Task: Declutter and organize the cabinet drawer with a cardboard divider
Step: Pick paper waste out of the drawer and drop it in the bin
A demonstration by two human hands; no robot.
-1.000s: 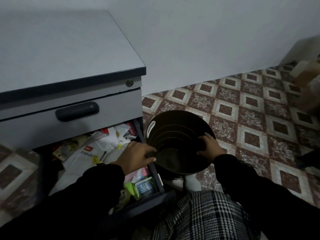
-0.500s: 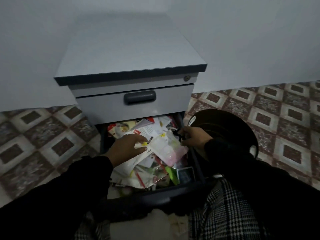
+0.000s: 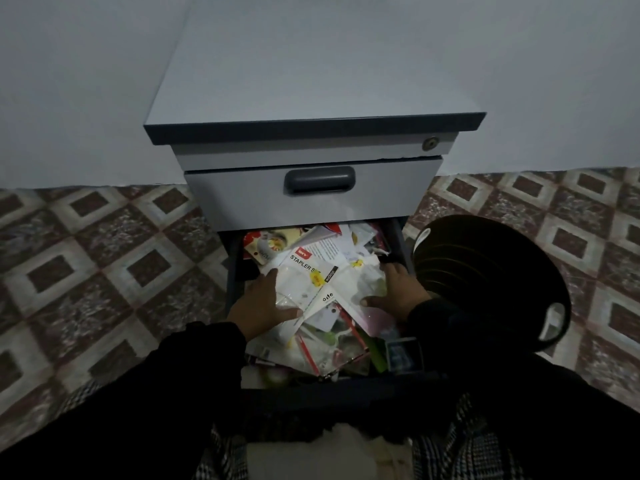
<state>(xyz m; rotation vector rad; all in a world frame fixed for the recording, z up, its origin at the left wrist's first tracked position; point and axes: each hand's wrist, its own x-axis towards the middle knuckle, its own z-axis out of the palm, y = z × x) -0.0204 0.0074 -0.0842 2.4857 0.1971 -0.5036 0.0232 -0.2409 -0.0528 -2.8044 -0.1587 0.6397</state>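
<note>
In the open drawer [image 3: 232,271], the left hand [image 3: 259,306] lies flat, fingers straight, on the left of the paper pile [image 3: 325,306]; the right hand [image 3: 398,292] presses its right side, fingers spread. A dark bin [image 3: 491,282] stands just beside the drawer's right edge.

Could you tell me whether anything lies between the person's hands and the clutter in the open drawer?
Nothing visible does: the left hand and right hand already rest on either side of the pile of packets in the open drawer.
</note>
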